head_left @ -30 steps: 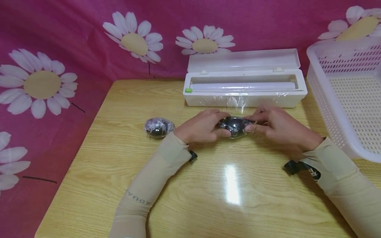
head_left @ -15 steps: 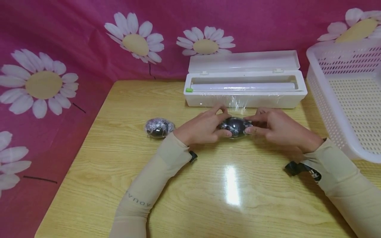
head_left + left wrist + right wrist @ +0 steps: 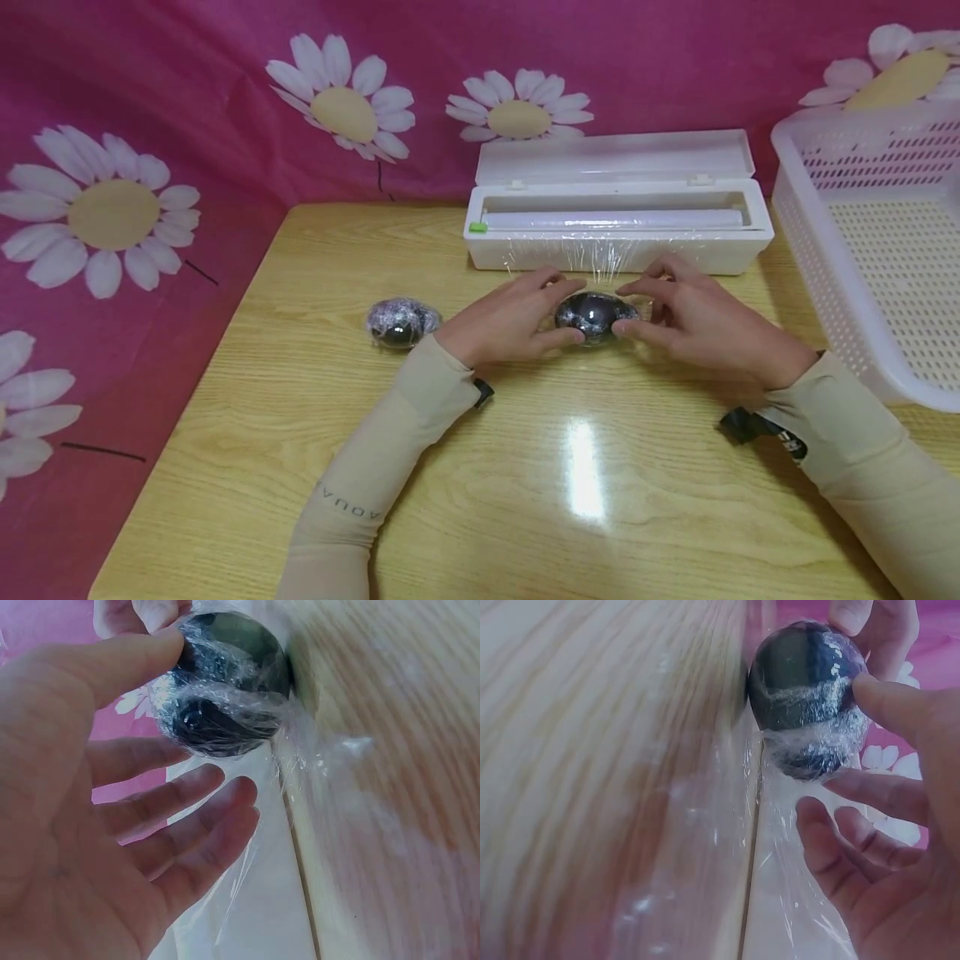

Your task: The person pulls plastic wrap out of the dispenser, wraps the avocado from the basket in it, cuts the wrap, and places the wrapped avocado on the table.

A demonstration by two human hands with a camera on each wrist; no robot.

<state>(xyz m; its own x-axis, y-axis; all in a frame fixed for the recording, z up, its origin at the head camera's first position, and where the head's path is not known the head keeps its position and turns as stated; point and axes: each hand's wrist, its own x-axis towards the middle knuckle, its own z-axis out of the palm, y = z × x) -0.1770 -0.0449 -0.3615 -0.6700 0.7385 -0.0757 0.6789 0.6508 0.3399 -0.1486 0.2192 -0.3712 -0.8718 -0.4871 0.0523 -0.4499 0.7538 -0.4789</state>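
Observation:
A dark, glossy egg-shaped thing [image 3: 595,314] wrapped in clear cling film [image 3: 817,720] lies on the table between both hands. My left hand [image 3: 517,321] has its thumb and index finger at the left end, the other fingers spread apart. On the opposite end are the thumb and index finger of my right hand [image 3: 693,321], the remaining fingers loosely bent. Film stretches from the egg-shaped thing to the roll [image 3: 615,219] in a white dispenser box [image 3: 600,254] behind it. A second dark wrapped thing [image 3: 402,322] rests left of my left wrist.
The dispenser's lid [image 3: 615,158] stands raised at the back. At the right is a white perforated basket [image 3: 832,258]. A pink flowered cloth [image 3: 427,50] hangs behind the wooden table [image 3: 480,500].
The fingers of my right hand have loosened and spread, its index finger lifting a little. The dark thing stays nearly in place, and the left hand hardly shifts.

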